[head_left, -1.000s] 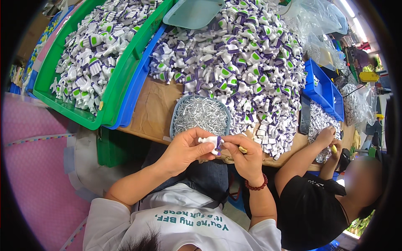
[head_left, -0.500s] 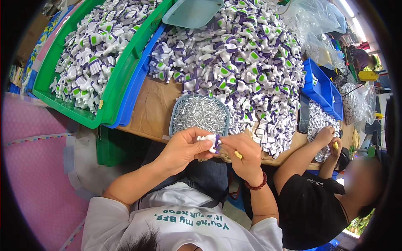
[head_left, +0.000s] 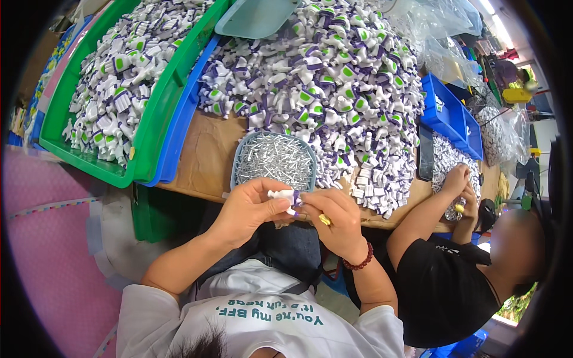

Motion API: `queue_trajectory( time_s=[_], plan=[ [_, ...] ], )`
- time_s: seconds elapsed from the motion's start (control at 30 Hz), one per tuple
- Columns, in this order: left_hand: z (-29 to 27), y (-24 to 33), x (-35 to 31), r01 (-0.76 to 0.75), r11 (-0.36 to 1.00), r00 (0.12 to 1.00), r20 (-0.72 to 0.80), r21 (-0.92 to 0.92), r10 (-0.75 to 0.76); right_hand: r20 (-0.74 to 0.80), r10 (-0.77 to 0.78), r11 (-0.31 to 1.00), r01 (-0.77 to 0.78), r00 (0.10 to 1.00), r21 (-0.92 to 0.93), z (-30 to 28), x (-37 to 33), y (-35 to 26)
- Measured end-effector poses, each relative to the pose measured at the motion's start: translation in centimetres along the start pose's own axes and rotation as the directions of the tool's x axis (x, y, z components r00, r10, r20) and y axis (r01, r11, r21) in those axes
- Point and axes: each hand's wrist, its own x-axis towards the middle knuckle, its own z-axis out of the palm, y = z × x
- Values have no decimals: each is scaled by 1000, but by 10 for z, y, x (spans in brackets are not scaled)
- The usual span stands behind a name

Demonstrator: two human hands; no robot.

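My left hand (head_left: 246,210) pinches a small white and purple plastic toy figure part (head_left: 285,194) between thumb and fingers, just in front of the table edge. The fingertips of my right hand (head_left: 339,222) meet at the part's purple side; whether they hold a tiny piece there is hidden. A small yellow piece (head_left: 324,219) pokes out between the curled fingers of that hand, its rest covered. Right behind my hands stands a grey-blue tub (head_left: 234,167) of silvery screws or pins (head_left: 276,156).
A large heap of white, purple and green toy parts (head_left: 322,77) covers the table. A green crate (head_left: 152,113) of similar parts stands left, beside a pale tray (head_left: 256,21). At right, a co-worker's hands (head_left: 459,185) work near a blue divided bin (head_left: 450,119).
The whole view has shifted slightly, so the table things sit further left. Both my hands keep their hold around the toy part. The co-worker's hands have come closer together.
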Motion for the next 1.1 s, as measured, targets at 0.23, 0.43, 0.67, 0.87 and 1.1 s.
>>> queue_trajectory(
  time_s=[0.23, 0.43, 0.67, 0.87, 1.1],
  plan=[
    [-2, 4, -2, 30, 999, 999, -22, 12, -30, 101, -103, 984, 116, 990, -133, -4, -2, -2],
    [0, 9, 1, 16, 1000, 1000, 0, -2, -16, 139, -174, 941, 206, 975, -267, -7, -1, -5],
    [8, 14, -2, -166, 966, 980, 143, 196, 140, -21, -30, 998, 29, 999, -49, -2, -3, -1],
    [2, 7, -5, -548, 478, 829, 370, 686, 419, -24, 27, 999, -27, 999, 29, 0, 0, -6],
    [0, 5, -5, -532, 604, 845, 328, 593, 422, 24, 4, 1000, -4, 1000, -11, -3, -1, -6]
  ],
)
